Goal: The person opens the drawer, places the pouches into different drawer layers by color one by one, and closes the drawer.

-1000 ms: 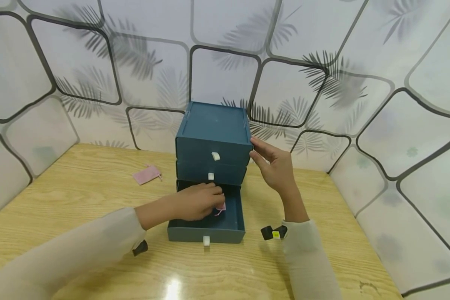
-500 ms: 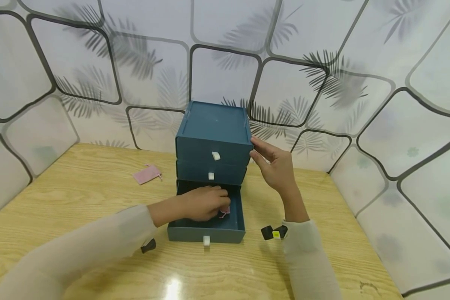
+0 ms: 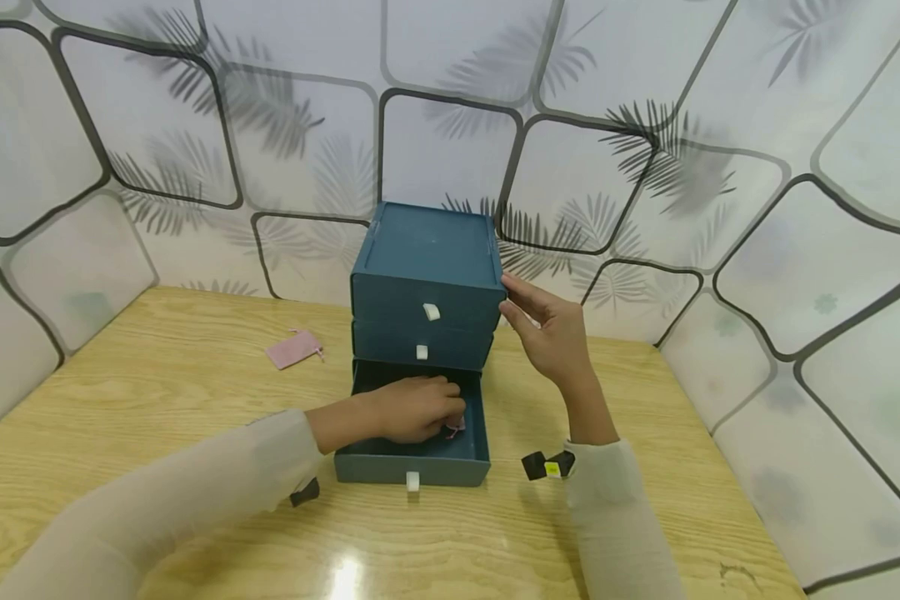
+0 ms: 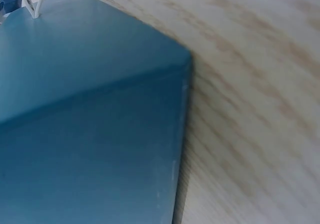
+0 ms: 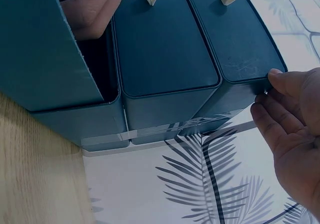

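My left hand (image 3: 418, 410) reaches into the pulled-out bottom drawer (image 3: 412, 470) of a dark blue three-drawer box (image 3: 435, 242). Its curled fingers hold a small pink drawstring pouch (image 3: 459, 426), mostly hidden under them; part of the cloth and its string show. With thumb near the front edge and fairly straight fingers against the side, my right hand (image 3: 553, 337) rests at the box's upper right corner. The right wrist view shows this contact too, with the left fingers (image 5: 95, 9) inside the drawer. Only the drawer's outside (image 4: 100, 134) appears in the left wrist view.
Another pink pouch (image 3: 294, 349) lies on the wooden table (image 3: 195, 367), left of the box. The upper two drawers are closed, each with a white pull tab (image 3: 431, 312). A patterned wall covering (image 3: 450, 158) stands close behind the box.
Inside the drawer, my left hand has moved to the right with the pink pouch, slightly less over the last half second. My right hand stays at the box's corner.
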Available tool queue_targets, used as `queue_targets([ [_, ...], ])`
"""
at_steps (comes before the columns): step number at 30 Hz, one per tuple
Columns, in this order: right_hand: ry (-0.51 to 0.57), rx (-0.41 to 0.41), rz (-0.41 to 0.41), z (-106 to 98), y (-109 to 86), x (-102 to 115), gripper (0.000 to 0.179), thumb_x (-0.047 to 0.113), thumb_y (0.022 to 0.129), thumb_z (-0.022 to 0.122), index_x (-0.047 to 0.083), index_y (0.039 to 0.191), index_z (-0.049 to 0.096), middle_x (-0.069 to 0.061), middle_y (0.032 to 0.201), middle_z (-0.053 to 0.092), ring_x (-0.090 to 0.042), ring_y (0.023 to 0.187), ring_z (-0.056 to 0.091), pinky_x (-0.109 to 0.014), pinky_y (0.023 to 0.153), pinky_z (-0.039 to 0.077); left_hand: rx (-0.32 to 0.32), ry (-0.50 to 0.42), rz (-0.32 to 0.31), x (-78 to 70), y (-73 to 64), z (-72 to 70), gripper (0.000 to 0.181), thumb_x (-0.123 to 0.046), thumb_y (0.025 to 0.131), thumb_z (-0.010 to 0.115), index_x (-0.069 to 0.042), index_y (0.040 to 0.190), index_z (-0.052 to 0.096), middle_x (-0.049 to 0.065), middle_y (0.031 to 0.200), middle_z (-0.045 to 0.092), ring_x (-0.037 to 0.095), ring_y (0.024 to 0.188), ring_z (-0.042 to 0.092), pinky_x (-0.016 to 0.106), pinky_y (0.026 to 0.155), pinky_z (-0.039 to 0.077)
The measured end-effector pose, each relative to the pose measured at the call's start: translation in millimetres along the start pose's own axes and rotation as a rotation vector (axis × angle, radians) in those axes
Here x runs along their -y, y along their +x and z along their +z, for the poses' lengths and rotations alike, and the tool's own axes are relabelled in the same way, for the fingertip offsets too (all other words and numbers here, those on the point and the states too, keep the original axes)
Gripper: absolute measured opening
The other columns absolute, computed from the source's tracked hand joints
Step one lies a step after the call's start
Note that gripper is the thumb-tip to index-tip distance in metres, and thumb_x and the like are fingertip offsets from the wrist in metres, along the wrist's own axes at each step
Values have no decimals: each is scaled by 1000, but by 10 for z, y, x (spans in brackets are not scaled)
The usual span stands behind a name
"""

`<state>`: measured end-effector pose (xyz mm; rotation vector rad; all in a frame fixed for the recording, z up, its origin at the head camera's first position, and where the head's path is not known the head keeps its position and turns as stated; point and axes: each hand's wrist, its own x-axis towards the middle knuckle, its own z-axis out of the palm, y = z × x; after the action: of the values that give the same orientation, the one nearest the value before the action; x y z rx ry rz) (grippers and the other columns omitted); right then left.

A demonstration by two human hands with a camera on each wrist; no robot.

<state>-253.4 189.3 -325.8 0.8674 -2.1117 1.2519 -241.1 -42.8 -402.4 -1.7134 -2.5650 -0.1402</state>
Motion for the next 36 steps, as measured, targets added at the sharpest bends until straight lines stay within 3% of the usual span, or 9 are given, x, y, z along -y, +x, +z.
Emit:
queue_targets([
  [8, -8, 2, 4, -4, -10, 6, 39, 4, 98, 69, -1, 136, 64, -14, 138, 63, -28, 120, 66, -24, 96, 55, 8, -33, -11, 1, 3, -2, 9, -8, 99, 65, -17, 98, 67, -2, 94, 59, 15, 84, 56, 28, 74, 50],
  [20, 2, -3, -7, -1, -2, -9, 39, 4, 97, 69, -1, 136, 65, -15, 137, 64, -28, 120, 66, -32, 96, 56, -25, -22, -14, 34, -36, 2, 9, -17, 103, 63, -18, 94, 65, -5, 86, 55, 12, 78, 51, 27, 68, 45],
  [24, 0, -9, -6, -5, -6, -8, 38, 4, 97, 69, -1, 135, 65, -14, 136, 64, -27, 119, 67, -32, 96, 56, -44, 5, -20, 48, -76, -19, 11, -23, 105, 61, -17, 98, 67, -4, 87, 57, 13, 79, 53, 28, 69, 48],
  [36, 3, -9, -14, 4, 14, -15, 38, 2, 97, 70, -2, 134, 66, -15, 134, 66, -30, 117, 68, -27, 95, 56, -79, 50, -17, 41, -287, -153, 6, -18, 102, 64, -15, 101, 70, -2, 90, 59, 15, 79, 53, 31, 70, 50],
])
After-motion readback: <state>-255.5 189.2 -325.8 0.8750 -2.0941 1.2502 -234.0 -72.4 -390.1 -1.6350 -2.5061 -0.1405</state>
